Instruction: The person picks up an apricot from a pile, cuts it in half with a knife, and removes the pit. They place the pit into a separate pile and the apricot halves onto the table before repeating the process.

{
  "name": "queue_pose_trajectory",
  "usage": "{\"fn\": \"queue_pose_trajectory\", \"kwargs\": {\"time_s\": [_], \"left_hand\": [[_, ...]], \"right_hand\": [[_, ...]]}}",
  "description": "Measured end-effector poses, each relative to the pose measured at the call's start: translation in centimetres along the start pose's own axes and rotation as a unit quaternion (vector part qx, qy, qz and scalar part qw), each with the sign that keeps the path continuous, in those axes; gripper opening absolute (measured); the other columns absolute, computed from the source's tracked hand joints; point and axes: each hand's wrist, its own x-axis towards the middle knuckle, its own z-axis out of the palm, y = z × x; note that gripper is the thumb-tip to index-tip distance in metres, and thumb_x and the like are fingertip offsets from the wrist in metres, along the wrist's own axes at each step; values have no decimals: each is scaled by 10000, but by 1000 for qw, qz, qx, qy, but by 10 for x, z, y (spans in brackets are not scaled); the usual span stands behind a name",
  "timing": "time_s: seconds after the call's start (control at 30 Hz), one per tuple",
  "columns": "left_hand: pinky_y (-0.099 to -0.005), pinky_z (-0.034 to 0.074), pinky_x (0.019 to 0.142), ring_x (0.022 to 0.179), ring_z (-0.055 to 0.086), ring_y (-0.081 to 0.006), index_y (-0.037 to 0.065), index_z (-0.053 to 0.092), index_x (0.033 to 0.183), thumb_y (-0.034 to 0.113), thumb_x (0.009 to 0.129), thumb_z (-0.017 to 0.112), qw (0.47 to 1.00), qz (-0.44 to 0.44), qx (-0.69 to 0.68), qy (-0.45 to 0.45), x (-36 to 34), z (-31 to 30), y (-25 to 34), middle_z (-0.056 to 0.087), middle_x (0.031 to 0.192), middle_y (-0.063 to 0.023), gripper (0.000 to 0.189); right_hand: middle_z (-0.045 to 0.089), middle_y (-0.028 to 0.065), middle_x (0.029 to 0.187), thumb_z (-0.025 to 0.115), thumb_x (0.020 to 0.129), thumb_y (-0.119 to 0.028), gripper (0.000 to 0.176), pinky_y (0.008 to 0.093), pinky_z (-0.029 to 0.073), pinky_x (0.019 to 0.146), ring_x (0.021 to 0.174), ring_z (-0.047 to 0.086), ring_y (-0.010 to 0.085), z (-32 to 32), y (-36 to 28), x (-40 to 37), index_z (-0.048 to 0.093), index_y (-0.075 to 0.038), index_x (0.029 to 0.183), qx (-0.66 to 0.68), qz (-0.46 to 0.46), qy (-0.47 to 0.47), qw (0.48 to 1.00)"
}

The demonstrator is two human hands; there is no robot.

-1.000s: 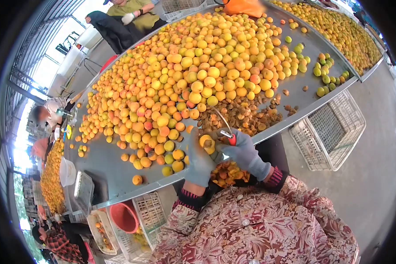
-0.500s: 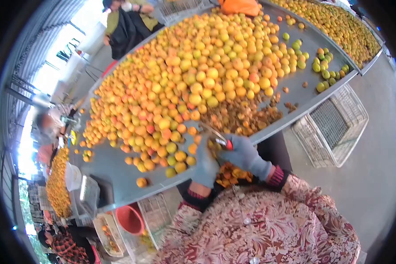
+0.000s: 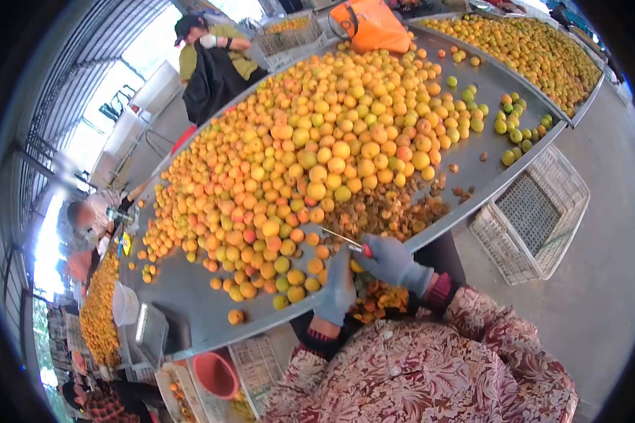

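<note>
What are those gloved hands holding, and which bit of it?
The right hand holds a thin metal tool by its red handle. Whether the left hand holds anything can't be told; its grip is hidden.

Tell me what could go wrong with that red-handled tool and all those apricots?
The red-handled tool in the right hand is very close to the left hand, so a slip might poke it. The lone apricot near the front edge of the metal table could roll off if bumped. The big apricot pile might slide a little if knocked.
</note>
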Motion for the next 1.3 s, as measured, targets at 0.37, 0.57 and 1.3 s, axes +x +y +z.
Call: {"fn": "queue_pose_trajectory", "kwargs": {"time_s": [0.37,0.57,1.3], "left_hand": [[-205,420,481,670,564,-97,24,545,1040,410,930,385,954,-129,-132,-236,-18,-19,-4,576,905,-69,432],[-338,459,760,884,594,-240,71,519,1196,226,818,572,887,52,422,-179,-38,-24,-11,616,985,-132,412],[-404,479,731,869,599,-321,81,303,1355,316,749,620,604,-73,793,-12,33,-62,3,633,866,-155,724]], "right_hand": [[538,-6,623,639,792,-160,235,266,439,535,560,508,88,-9,5,4,580,-10,962,389,232,89,887],[546,3,630,592,837,-125,212,191,354,413,472,468,42,5,64,20,580,-13,1016,240,201,115,943],[545,5,623,606,823,-136,157,206,347,382,425,438,52,-18,39,10,564,-31,933,413,279,81,863]]}}
